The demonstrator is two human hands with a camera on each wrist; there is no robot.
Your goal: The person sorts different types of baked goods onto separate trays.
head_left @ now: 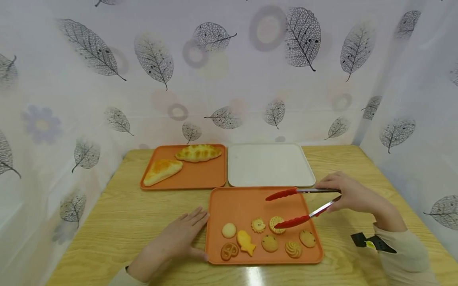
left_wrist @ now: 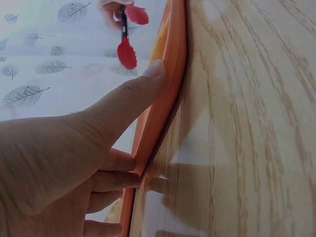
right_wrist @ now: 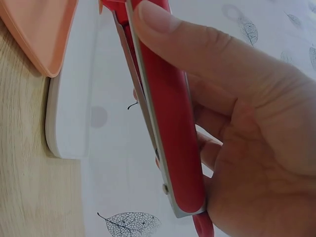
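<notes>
My right hand (head_left: 352,194) grips a pair of red-tipped metal tongs (head_left: 323,207), their arms spread apart above the near orange tray (head_left: 250,198). In the right wrist view, the thumb lies along the tongs' red handle (right_wrist: 170,108). The lower red tip is over a round, dotted cracker (head_left: 276,223); whether they touch, I cannot tell. My left hand (head_left: 179,234) rests at the tray's left edge, fingers extended, with thumb and fingertips against the rim (left_wrist: 170,64) in the left wrist view. Around the cracker lie a scalloped cookie (head_left: 258,225), a yellow fish-shaped piece (head_left: 245,242), a pretzel (head_left: 229,251) and several other cookies.
Behind on the left, another orange tray (head_left: 204,176) bears a braided bread (head_left: 198,153) and a triangular pastry (head_left: 162,171). Beside it stands a white tray (head_left: 270,165), touching or nearly touching the near tray. A leaf-patterned curtain (head_left: 229,79) closes off the wooden table's (head_left: 125,222) back and sides.
</notes>
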